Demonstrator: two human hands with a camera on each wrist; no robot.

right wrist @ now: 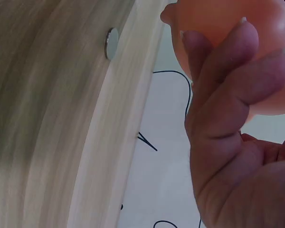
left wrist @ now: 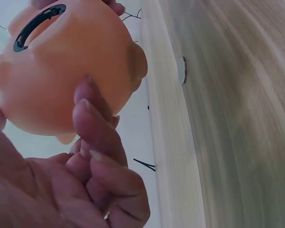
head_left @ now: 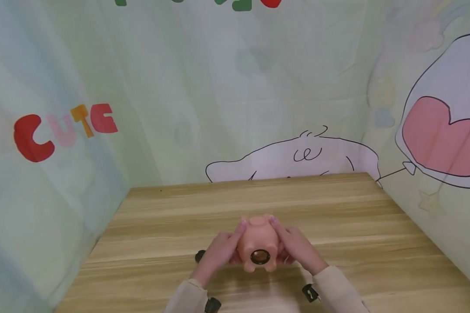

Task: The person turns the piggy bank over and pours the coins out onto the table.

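Note:
A pink piggy bank (head_left: 258, 234) is held up above the wooden table in front of me, with a black-ringed round plug (head_left: 260, 257) on the side facing the head camera. My left hand (head_left: 222, 249) grips its left side, thumb near the top and fingers curled underneath. On the opposite side my right hand (head_left: 299, 248) grips it the same way. Both wrist views show fingertips against the round pink body. A thin silvery disc, like a coin (left wrist: 182, 70), lies on the table beyond the piggy bank; the head view hides it.
The wooden table (head_left: 172, 217) reaches back to a pale curtain (head_left: 219, 87) with a cartoon drawing and coloured letters. More curtain hangs along both sides. Small black wrist devices (head_left: 310, 292) are strapped by the cream sleeves (head_left: 338, 291).

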